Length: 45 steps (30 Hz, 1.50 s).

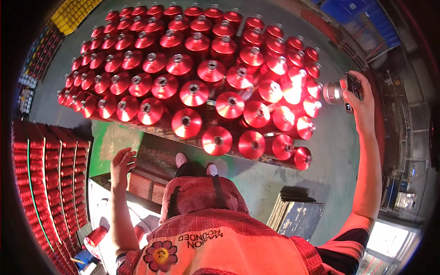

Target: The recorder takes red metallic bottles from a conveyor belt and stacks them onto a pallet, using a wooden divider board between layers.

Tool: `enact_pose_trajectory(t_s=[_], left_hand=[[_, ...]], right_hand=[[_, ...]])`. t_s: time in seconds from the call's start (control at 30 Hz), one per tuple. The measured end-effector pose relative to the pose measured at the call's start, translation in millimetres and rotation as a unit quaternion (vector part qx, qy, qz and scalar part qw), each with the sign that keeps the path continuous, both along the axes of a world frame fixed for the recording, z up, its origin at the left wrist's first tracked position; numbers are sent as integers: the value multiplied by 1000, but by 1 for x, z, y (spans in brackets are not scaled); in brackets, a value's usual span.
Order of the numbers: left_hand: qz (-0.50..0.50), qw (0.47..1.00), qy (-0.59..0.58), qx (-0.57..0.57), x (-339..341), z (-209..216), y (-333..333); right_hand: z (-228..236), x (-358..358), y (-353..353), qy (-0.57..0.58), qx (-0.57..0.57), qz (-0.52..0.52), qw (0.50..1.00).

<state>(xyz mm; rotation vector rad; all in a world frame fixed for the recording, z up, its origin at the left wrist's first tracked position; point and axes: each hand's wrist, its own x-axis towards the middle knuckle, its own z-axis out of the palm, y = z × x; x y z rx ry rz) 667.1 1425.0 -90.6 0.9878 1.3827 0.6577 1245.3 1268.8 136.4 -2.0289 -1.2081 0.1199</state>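
Observation:
My right hand (363, 101) is stretched far out to the right and holds a camera (352, 93), gripped round its dark body. The silver-pink lens (333, 93) points left at a large group of shiny red bottle-shaped vessels (194, 93) with cone-shaped tops and narrow necks. These stand upright in close rows on a low platform ahead of me. My left hand (123, 164) is raised at the lower left, holding nothing, its fingers loosely bent and partly apart. It hangs short of the near vessels and touches none of them.
Tall stacks of red items (50, 183) bound with straps rise at the left. A pile of flat boards (298, 215) lies on the floor at the lower right. Yellow stacked items (71, 13) stand far left, and a blue panel (362, 20) is at the far right.

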Motion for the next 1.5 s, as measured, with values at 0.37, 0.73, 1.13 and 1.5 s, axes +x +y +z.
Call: enact_pose_trajectory(t_s=[0.37, 0.73, 1.13, 1.5], left_hand=[[122, 992, -25, -7, -98, -17, 0], [231, 972, -37, 28, -196, -19, 8], [218, 976, -19, -6, -201, -22, 45], [70, 996, -38, -34, -76, -22, 71]], right_hand=[[7, -162, 220, 137, 132, 255, 948], [43, -362, 461, 229, 270, 359, 863], [56, -287, 434, 171, 94, 384, 903], [29, -50, 131, -87, -5, 79, 993]])
